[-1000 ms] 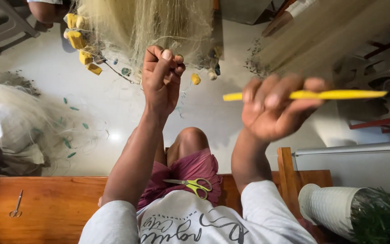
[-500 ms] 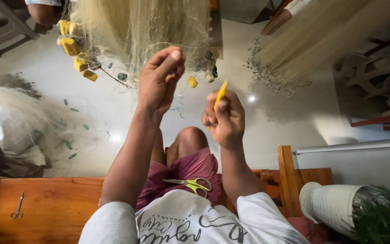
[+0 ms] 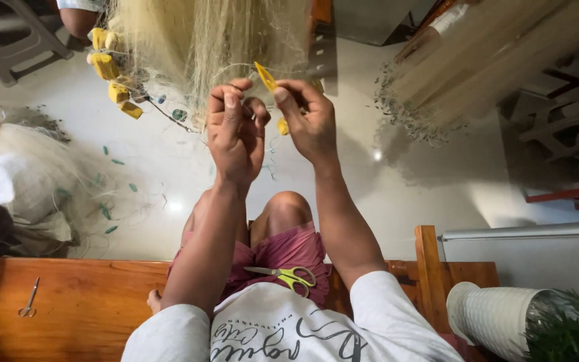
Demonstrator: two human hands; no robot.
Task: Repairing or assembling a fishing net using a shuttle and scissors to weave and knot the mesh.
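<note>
pale netting (image 3: pixel 216 33) hangs ahead with yellow floats (image 3: pixel 105 64) at its left edge; yellow-handled scissors (image 3: pixel 288 275) lie on the lap, small metal scissors (image 3: pixel 29 299) on the wooden bench (image 3: pixel 68 315). the yellow needle (image 3: pixel 266 76) sits at the net, its long axis slanting up-left. right hand (image 3: pixel 309 121) fingers pinch it shut; left hand (image 3: pixel 236 131) fingers curl closed on net strands.

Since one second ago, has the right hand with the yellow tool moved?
Yes. The right hand with the yellow netting needle has moved left and closer to the left hand, now above the bent knee, close to the net.
</note>
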